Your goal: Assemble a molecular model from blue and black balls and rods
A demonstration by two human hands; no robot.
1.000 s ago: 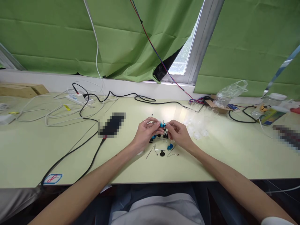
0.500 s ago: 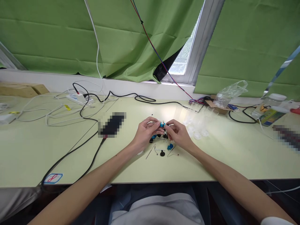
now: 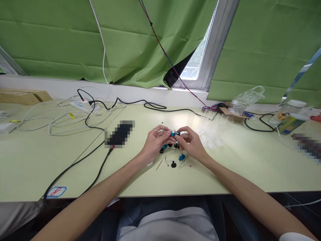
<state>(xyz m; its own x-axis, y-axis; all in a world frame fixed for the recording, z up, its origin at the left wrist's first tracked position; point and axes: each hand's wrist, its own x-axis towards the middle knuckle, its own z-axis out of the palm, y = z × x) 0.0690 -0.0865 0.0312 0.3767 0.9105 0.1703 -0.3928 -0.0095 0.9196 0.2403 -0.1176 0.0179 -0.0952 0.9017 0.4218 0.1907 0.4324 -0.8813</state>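
A small blue part (image 3: pixel 173 133) is held up between both hands, just above the table. My left hand (image 3: pixel 156 143) pinches it with thumb and forefinger, and a thin metal rod (image 3: pixel 158 130) runs along those fingers. From the other side, the fingertips of my right hand (image 3: pixel 192 143) close on the same part; something dark shows there, mostly hidden. Beneath the hands lie another blue part (image 3: pixel 164 146) and several black round pieces (image 3: pixel 162 151). Nearer me are a blue part (image 3: pixel 182 157), a black disc with a stem (image 3: pixel 174 164) and bent metal rods (image 3: pixel 160 163).
Clear plastic cups or lids (image 3: pixel 210 139) sit right of my hands. A blurred phone-like device (image 3: pixel 120 134) with a black cable lies to the left. Further back are a power strip (image 3: pixel 84 105), loose cables, a plastic bag (image 3: pixel 247 100) and a lidded jar (image 3: pixel 292 110).
My right fingers have shifted slightly around the blue part, the forefinger now straighter. My left hand and the pieces on the table stay where they were.
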